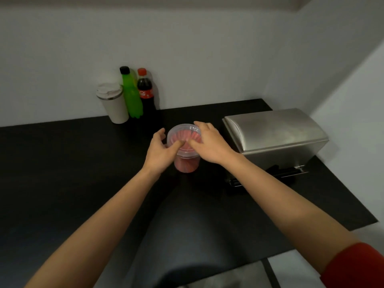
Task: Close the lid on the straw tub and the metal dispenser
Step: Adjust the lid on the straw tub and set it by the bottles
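Your left hand (161, 147) and right hand (204, 140) press the lid (184, 132) onto the straw tub (187, 164); rightward, the metal dispenser (276, 136) looks already closed.

Brushed-metal dispenser (276, 134), clear plastic tub (187, 161)

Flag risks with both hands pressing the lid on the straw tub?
1. The straw tub is tall and narrow; uneven pressing by the left hand or right hand might tip it.
2. The clear lid may seat on one side only.
3. The metal dispenser sits close on the right; an elbow could knock it.
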`<state>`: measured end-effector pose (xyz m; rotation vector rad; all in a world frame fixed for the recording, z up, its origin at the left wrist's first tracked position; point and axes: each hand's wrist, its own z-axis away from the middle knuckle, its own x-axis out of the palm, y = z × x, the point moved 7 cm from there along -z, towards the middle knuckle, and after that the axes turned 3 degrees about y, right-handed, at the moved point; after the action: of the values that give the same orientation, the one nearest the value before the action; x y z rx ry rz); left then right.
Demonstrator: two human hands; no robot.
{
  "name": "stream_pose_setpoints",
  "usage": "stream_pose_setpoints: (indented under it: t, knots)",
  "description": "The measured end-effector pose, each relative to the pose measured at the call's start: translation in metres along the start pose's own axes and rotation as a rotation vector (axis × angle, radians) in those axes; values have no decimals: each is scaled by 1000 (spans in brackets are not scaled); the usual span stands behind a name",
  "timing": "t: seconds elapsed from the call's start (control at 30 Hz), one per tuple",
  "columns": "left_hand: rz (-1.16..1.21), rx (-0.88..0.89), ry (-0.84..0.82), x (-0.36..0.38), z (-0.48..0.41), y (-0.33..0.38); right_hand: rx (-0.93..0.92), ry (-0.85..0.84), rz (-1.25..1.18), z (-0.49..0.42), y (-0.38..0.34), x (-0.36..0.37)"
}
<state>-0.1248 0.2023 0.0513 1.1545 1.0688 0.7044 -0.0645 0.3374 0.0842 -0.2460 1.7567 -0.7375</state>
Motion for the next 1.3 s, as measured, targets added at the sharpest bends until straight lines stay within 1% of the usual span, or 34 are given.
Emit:
stream_pose_setpoints:
  t: [0.13, 0.23, 0.3, 0.37, 0.53, 0.77, 0.97, 1.13, 1.3]
  knots:
    - [75, -22, -208, 1, -2, -19, 191, 8, -134, -6, 20, 21]
    - [56, 12, -312, 5, -2, -29, 242, 15, -218, -6, 28, 28]
    - [44, 35, -333, 9, -3, -34, 256, 37, -230, -7, 31, 31]
    - [29, 56, -307, 11, -6, -36, 277, 53, -237, -9, 33, 33]
    - [40, 118, -169, 10, -16, -32, 314, 105, -288, -14, 39, 40]
    - [33, 125, -111, 8, -36, -36, 305, 150, -384, -34, 43, 49]
    - [17, 151, -32, 8, -59, -37, 396, 186, -602, -51, 51, 67]
    - [-25, 195, 13, 9, -80, -34, 452, 205, -702, -69, 56, 72]
    - [31, 136, 19, 11, -107, -36, 487, 231, -844, -84, 57, 80]
